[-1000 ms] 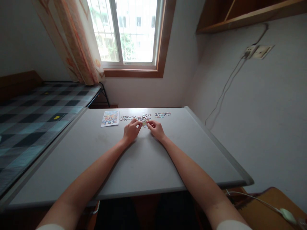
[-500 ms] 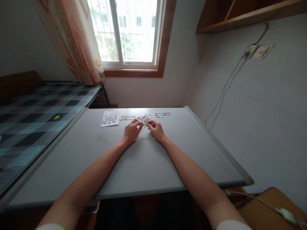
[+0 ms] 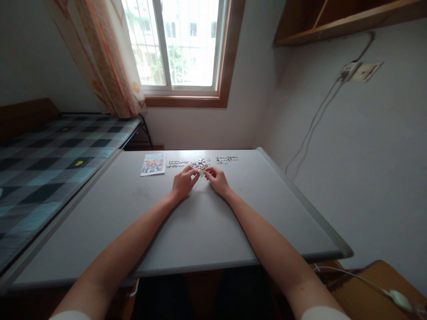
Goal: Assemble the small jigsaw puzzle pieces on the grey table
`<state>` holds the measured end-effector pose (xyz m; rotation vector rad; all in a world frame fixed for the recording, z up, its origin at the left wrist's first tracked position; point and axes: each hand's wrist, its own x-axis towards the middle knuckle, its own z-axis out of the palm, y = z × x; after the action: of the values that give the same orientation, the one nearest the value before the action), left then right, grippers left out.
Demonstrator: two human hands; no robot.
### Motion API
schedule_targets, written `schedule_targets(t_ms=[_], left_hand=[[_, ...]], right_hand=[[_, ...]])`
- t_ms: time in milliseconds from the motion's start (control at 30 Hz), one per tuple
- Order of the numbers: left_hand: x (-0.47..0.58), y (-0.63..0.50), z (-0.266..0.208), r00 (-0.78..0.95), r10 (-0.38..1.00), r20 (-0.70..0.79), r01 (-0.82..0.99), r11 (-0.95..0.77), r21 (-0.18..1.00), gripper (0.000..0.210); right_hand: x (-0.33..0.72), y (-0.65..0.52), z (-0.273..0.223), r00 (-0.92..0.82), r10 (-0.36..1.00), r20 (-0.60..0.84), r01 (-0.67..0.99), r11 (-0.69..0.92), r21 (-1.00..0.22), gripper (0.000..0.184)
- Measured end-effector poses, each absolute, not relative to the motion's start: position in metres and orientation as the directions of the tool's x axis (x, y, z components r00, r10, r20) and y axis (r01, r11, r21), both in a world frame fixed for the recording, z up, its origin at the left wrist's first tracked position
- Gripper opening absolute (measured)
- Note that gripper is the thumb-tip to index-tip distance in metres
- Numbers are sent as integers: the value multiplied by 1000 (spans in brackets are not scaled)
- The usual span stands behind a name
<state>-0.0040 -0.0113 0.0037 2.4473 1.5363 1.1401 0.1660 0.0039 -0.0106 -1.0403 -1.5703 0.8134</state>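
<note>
The left hand (image 3: 183,181) and right hand (image 3: 217,179) both pinch a yellowish jigsaw piece (image 3: 201,172), between them just below mid-frame. Beyond it lies a heap of puzzle pieces (image 3: 200,164), with rows of pieces (image 3: 176,164) at its left and a cluster (image 3: 227,159) at its right. Further left, a printed picture sheet (image 3: 153,165) rests on the pale table (image 3: 200,226). At upper centre, a marking (image 3: 178,88) on the window rail (image 3: 198,91) is too small to read.

two hands (image 3: 183,182), puzzle pieces (image 3: 202,165) too small to count, one picture sheet (image 3: 153,165), one table (image 3: 200,226), one window (image 3: 191,53)
</note>
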Motion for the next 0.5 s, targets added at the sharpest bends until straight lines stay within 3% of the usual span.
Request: schedule_targets(t_ms=[500], left_hand=[[-4, -12, 3, 259, 792, 553, 774, -512, 372, 23]], right_hand=[[167, 2, -8, -96, 921, 376, 241, 388, -890, 23]])
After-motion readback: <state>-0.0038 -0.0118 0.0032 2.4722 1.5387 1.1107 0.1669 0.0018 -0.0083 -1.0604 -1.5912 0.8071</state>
